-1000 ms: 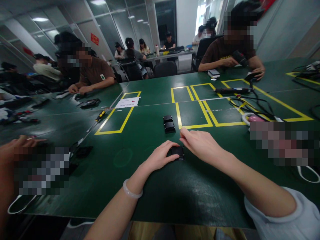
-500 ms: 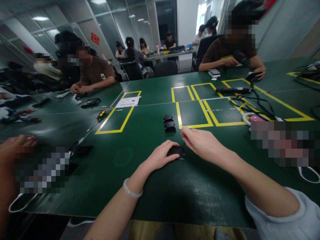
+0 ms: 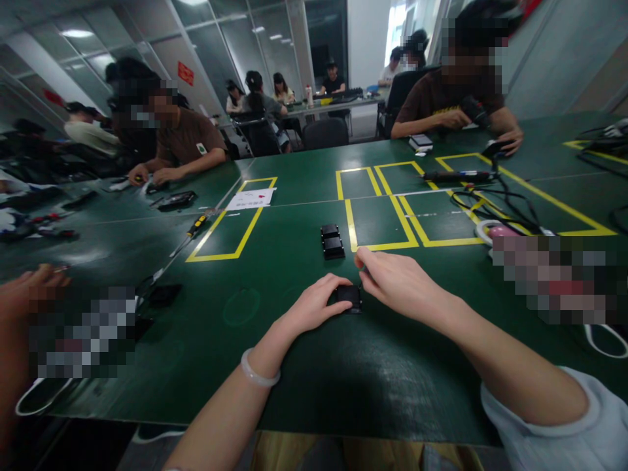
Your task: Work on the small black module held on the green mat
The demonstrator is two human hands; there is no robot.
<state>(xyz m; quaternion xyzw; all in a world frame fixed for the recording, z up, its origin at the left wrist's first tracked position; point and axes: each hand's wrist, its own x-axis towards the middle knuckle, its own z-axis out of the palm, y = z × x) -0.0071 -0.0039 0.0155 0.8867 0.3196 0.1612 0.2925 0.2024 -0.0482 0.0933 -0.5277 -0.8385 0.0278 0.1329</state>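
A small black square part lies on the green table in front of me. My left hand grips its left side between thumb and fingers, a pale bracelet on the wrist. Just above the part's right edge, my right hand is closed in a pinch; whatever its fingertips hold is too small to make out. Beyond my hands, a black two-section part sits apart from them.
Yellow tape rectangles mark the table. A yellow-black screwdriver and white paper lie left. Black cables and a pink item are right. Another person's hand is at far left.
My hands have barely moved around the small black part. Across the table at the left, a person's hand has shifted slightly left.
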